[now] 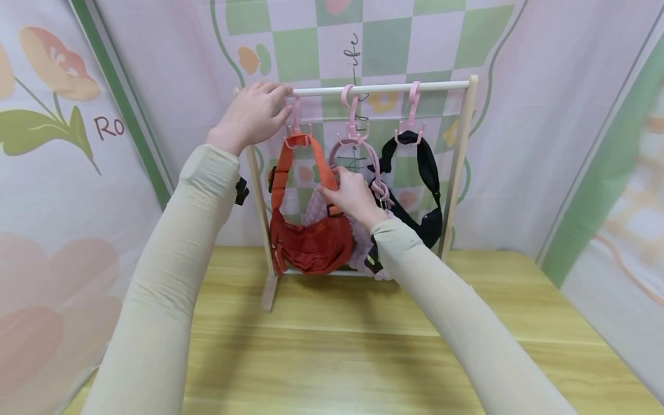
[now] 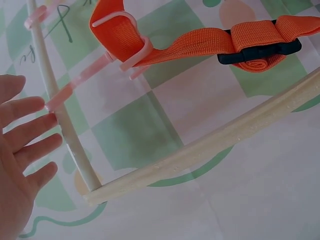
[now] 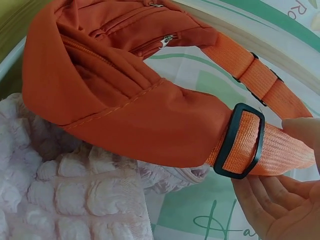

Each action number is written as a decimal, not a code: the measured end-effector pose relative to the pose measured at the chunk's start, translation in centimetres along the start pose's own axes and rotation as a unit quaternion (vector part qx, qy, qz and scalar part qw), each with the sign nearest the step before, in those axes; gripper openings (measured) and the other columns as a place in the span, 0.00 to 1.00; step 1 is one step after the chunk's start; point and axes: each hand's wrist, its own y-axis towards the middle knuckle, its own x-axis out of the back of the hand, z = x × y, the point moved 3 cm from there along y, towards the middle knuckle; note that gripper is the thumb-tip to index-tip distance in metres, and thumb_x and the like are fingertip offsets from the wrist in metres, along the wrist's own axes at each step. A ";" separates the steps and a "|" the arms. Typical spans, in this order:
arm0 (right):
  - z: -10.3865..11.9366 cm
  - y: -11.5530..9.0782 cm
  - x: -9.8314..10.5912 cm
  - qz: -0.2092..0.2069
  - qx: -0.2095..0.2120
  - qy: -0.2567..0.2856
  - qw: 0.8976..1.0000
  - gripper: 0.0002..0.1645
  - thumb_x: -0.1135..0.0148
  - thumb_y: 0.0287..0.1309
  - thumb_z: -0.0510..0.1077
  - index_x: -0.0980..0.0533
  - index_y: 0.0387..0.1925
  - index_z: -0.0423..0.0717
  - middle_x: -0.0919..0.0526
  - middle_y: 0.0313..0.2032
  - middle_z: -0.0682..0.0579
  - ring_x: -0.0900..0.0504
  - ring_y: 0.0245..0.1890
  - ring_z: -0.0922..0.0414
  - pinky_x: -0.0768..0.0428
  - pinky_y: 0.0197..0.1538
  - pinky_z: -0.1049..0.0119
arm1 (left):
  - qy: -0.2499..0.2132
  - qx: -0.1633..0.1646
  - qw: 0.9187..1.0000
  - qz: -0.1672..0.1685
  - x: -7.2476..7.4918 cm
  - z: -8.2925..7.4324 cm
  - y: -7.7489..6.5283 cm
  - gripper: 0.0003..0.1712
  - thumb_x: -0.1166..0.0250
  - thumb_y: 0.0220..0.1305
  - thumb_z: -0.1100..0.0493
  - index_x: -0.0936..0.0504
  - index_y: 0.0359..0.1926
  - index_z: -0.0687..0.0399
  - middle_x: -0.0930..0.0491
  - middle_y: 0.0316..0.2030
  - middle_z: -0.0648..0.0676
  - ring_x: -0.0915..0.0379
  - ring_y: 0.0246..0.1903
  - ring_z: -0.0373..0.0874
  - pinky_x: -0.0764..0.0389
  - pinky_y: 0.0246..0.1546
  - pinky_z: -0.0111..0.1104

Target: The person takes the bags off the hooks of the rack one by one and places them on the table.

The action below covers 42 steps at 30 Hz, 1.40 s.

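An orange-red waist bag (image 1: 311,245) hangs by its orange strap (image 1: 320,158) from the left pink hook (image 1: 297,118) on a rack. My right hand (image 1: 355,196) pinches that strap between thumb and fingers, just above a black slide buckle (image 3: 240,141). At the rack's top left, my left hand (image 1: 259,112) has its fingers extended at the white rail (image 2: 75,140), fingertips right by the hook's upper end. Behind the orange bag hangs a pale pink puffy bag (image 3: 85,195), partly hidden by it and by my right hand.
A black bag (image 1: 430,222) hangs from the right pink hook (image 1: 413,109), and the pink bag's from the middle hook (image 1: 353,115). Wooden posts (image 1: 459,167) hold up the rack on a wood-grain table (image 1: 332,357). A patterned curtain (image 1: 529,115) stands close behind.
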 end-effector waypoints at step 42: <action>1.4 1.0 1.5 0.002 -0.104 0.232 0.967 0.25 0.38 0.59 0.48 0.26 0.57 0.45 0.18 0.48 0.45 0.21 0.44 0.54 0.23 0.47 0.62 | -0.041 0.005 0.999 0.005 0.0 0.2 0.0 0.30 0.59 0.73 0.45 0.40 0.70 0.52 0.38 0.68 0.59 0.45 0.68 0.57 0.48 0.69 0.52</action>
